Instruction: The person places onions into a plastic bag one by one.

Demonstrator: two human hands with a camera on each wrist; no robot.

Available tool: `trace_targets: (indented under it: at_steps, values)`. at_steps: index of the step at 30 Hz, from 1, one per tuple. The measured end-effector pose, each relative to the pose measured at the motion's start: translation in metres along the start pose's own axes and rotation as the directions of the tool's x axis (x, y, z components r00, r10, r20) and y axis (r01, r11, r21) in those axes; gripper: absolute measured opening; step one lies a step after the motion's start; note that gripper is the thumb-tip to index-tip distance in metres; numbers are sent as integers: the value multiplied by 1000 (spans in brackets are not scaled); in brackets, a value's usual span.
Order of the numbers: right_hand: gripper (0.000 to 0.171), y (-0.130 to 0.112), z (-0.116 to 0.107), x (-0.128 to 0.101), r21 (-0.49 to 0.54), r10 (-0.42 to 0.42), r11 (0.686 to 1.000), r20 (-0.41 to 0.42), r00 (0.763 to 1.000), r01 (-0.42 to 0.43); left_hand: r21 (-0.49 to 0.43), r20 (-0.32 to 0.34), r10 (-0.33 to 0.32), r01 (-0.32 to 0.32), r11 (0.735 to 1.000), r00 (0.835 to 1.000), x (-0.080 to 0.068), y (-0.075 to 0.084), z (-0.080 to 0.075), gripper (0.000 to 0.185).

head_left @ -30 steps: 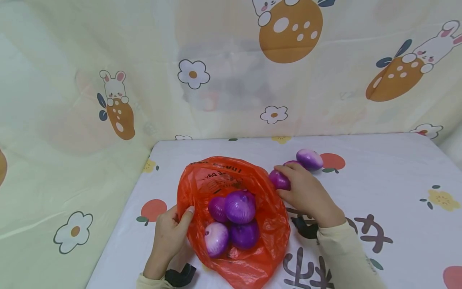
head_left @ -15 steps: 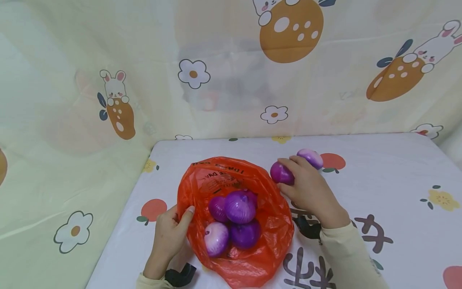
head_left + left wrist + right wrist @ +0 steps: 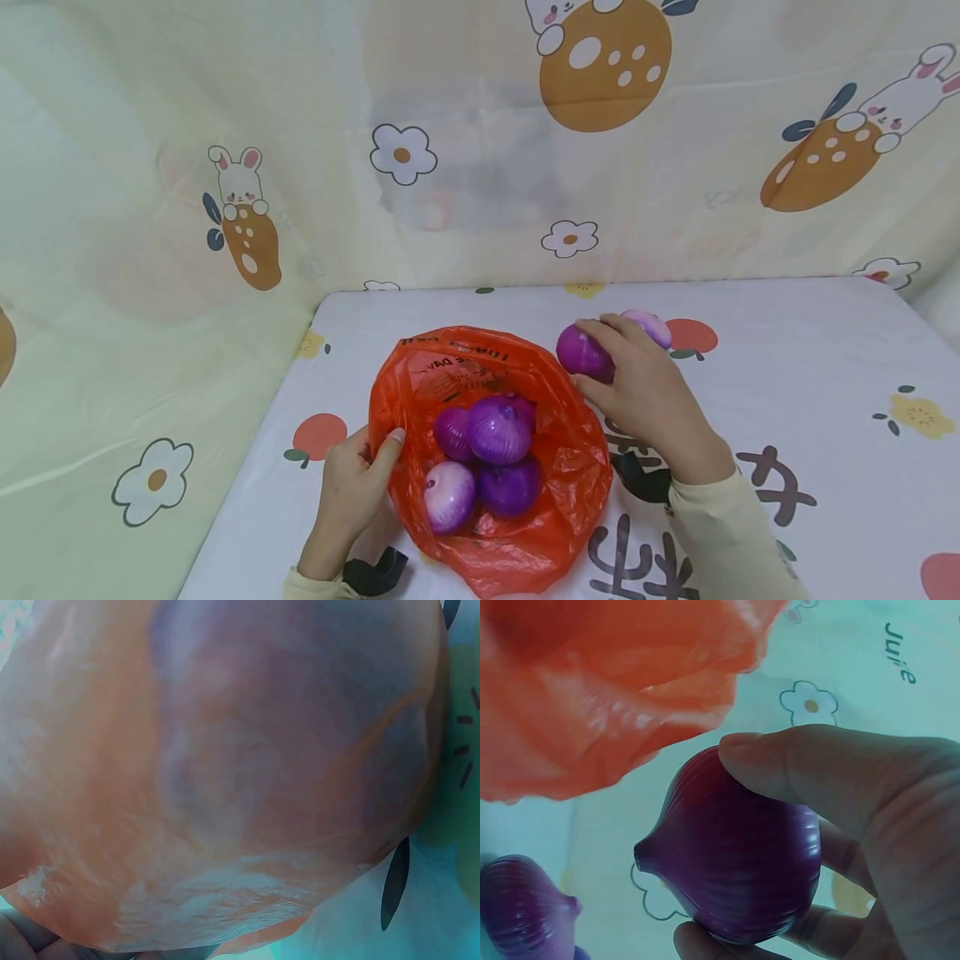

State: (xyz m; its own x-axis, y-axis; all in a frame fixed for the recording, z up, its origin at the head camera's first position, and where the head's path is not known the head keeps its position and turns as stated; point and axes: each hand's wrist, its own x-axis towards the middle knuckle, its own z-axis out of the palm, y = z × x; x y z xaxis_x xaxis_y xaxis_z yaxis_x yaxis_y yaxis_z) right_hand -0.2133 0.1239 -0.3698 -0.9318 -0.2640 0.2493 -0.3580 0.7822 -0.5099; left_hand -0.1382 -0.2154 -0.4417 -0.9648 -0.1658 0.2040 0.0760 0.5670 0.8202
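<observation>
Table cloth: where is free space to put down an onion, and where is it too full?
Free: the table cloth right of the right hand, and the strip between the orange bag and the curtain. Crowded: around the held onion, the pale onion behind it, and the bag under the left hand.

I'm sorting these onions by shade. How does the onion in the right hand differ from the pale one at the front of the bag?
The held onion is deep purple all over; the pale onion fades to whitish pink. The held onion is gripped by the right hand beside the orange bag; the pale onion lies inside it. Both are round and ribbed.
</observation>
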Motion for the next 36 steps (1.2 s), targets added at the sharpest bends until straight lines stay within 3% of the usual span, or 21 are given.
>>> trace_targets:
  at_steps: [16,24,36]
  values:
    - [68,-19,-4,-8,45,-103,993,-88,991,107,-1,6,-7,7,1000,1000,0,0,0,18]
    - [60,-27,-1,-10,31,-188,980,-139,972,194,-2,8,-8,8,1000,1000,0,0,0,19]
    - [62,-39,3,-14,41,-233,970,-129,964,240,4,9,4,-4,1000,1000,0,-1,0,17]
